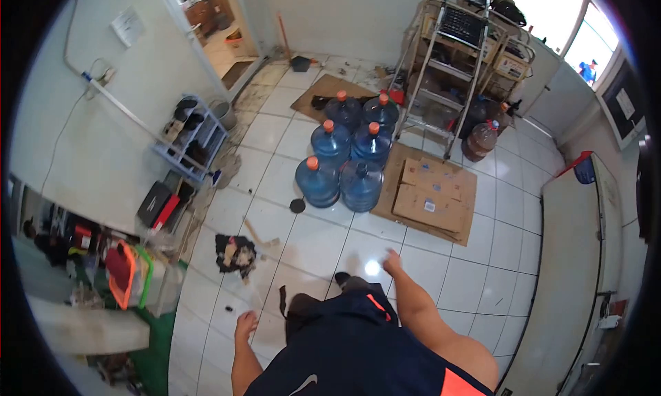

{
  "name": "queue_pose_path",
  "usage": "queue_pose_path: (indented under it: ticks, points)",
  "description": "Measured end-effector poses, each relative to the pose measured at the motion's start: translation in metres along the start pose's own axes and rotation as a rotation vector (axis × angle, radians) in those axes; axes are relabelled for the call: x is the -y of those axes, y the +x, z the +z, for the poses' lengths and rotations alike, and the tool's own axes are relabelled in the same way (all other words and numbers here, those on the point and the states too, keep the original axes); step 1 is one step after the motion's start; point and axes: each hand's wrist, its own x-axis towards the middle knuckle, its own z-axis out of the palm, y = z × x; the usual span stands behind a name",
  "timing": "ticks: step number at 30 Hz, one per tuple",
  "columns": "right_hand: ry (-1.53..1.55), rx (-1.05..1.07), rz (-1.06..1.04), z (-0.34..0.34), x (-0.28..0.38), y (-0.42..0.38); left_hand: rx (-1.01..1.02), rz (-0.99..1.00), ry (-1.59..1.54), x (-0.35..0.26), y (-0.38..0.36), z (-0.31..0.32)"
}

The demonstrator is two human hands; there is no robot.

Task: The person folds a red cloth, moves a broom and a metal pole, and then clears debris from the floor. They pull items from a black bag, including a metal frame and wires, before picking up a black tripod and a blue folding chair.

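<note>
I look down at a white tiled floor. My left hand [245,323] hangs low at the bottom left, fingers curled loosely, holding nothing. My right hand [392,262] swings forward over the tiles, also with nothing in it. Ahead stand several blue water jugs [346,148] with orange caps, grouped in the middle of the floor. A dark rag [235,252] lies on the tiles between me and the jugs, left of my right hand.
Flattened cardboard boxes [432,193] lie right of the jugs. A metal ladder [447,66] and shelving stand behind. A shoe rack [191,138] lines the left wall, a white counter [575,258] the right. A doorway [220,31] opens at the far left.
</note>
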Motion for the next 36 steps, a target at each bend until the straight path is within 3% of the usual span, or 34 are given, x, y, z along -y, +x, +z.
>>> queue_pose_path:
  ticks: [1, 2, 3, 4, 5, 7, 9, 11, 12, 13, 16, 17, 18, 19, 20, 21, 23, 26, 28, 29, 30, 31, 32, 33, 34, 36]
  points:
    - [-0.224, 0.278, -0.086, 0.008, 0.072, 0.065, -0.057, -0.047, -0.081, -0.004, 0.012, -0.011]
    - [-0.252, 0.475, -0.035, -0.004, 0.166, 0.125, -0.091, -0.107, -0.165, -0.007, 0.026, -0.025]
    - [-0.007, 0.255, -0.062, 0.022, 0.211, 0.171, -0.130, -0.171, -0.248, -0.012, 0.039, -0.041]
    - [0.005, 0.345, -0.063, 0.007, 0.284, 0.212, -0.123, -0.216, -0.273, -0.012, 0.053, -0.059]
    - [0.034, 0.305, -0.052, 0.002, 0.339, 0.245, -0.116, -0.258, -0.299, -0.019, 0.069, -0.076]
    - [0.107, 0.167, -0.099, 0.034, 0.393, 0.309, -0.131, -0.390, -0.294, -0.048, 0.103, -0.105]
    - [0.189, -0.033, -0.202, 0.081, 0.414, 0.364, 0.107, -0.102, -0.131, -0.075, 0.140, -0.148]
    - [0.088, 0.060, -0.112, 0.112, 0.413, 0.393, 0.212, -0.028, -0.092, -0.127, 0.187, -0.199]
    - [-0.035, 0.083, -0.055, 0.129, 0.402, 0.405, 0.195, -0.091, -0.152, -0.161, 0.218, -0.218]
    - [-0.178, -0.079, -0.016, 0.133, 0.406, 0.390, 0.181, -0.148, -0.222, -0.199, 0.254, -0.227]
    - [-0.114, 0.218, 0.526, 0.184, 0.348, 0.353, 0.026, -0.157, -0.199, -0.326, 0.365, -0.256]
    - [-0.333, 0.309, 0.437, 0.178, 0.359, 0.331, -0.051, -0.131, -0.158, -0.367, 0.398, -0.263]
    - [-0.340, 0.217, 0.471, 0.203, 0.335, 0.304, 0.029, -0.065, -0.115, -0.416, 0.436, -0.275]
    - [-0.487, 0.456, 0.539, 0.213, 0.325, 0.287, 0.112, 0.002, -0.078, -0.461, 0.477, -0.287]
    - [-0.441, 0.554, 0.625, 0.217, 0.324, 0.274, 0.075, 0.093, -0.064, -0.510, 0.500, -0.286]
    - [-0.164, 0.457, 0.869, 0.226, 0.327, 0.262, 0.035, 0.184, -0.050, -0.581, 0.498, -0.274]
    - [-0.005, 0.444, 1.127, 0.244, 0.342, 0.256, 0.047, 0.262, -0.010, -0.658, 0.546, -0.277]
    - [0.025, 0.515, 1.311, 0.305, 0.364, 0.315, 0.063, 0.322, 0.021, -0.744, 0.601, -0.269]
    - [-0.355, 0.610, 0.679, 0.334, 0.389, 0.394, 0.157, 0.284, -0.042, -0.789, 0.640, -0.272]
    - [-0.463, 0.437, 0.552, 0.374, 0.389, 0.443, 0.167, 0.214, -0.064, -0.797, 0.650, -0.273]
    - [-0.098, 0.373, 0.955, 0.388, 0.415, 0.519, 0.169, 0.141, -0.072, -0.810, 0.652, -0.277]
    - [0.013, 0.314, 0.930, 0.354, 0.494, 0.603, 0.247, 0.018, -0.017, -0.834, 0.640, -0.276]
    - [-0.167, 0.374, 0.675, 0.360, 0.528, 0.673, 0.258, -0.040, -0.016, -0.844, 0.651, -0.279]
    - [0.004, 0.079, 0.642, 0.403, 0.527, 0.733, 0.299, -0.027, 0.055, -0.844, 0.677, -0.289]
    - [0.202, -0.133, 0.447, 0.421, 0.544, 0.790, 0.339, -0.011, 0.126, -0.841, 0.707, -0.301]
    - [0.268, 0.067, 0.301, 0.376, 0.633, 0.894, 0.293, -0.058, 0.220, -0.882, 0.724, -0.305]
